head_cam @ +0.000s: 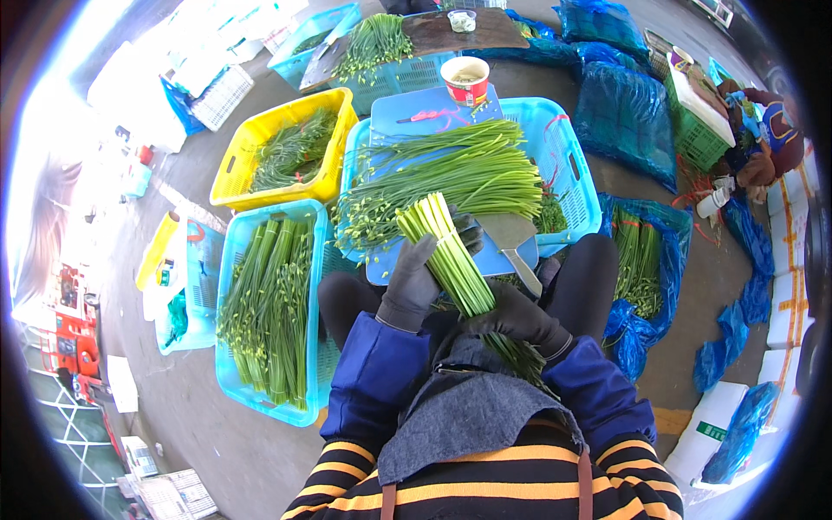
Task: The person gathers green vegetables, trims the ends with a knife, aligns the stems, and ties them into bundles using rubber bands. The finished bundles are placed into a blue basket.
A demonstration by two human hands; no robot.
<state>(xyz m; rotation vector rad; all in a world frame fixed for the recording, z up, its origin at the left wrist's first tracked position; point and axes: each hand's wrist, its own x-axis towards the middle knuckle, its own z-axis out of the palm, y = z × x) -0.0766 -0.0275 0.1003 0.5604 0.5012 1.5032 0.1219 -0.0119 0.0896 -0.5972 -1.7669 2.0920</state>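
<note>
A bundle of flowering garlic chives lies across my lap, cut pale ends up and away from me. A thin band circles it near those ends. My left hand, in a dark grey glove, wraps the upper part, its fingertips showing on the far side. My right hand, gloved too, grips the bundle lower down. Beyond it, a heap of loose chives covers much of a blue cutting board. A cleaver rests at the board's near right, its metal handle towards me.
The board sits across a light-blue crate. A paper tub and pink ties are at its far end. Left are a yellow crate and a blue crate of bundles. Right is a blue plastic bag; a person sits beyond.
</note>
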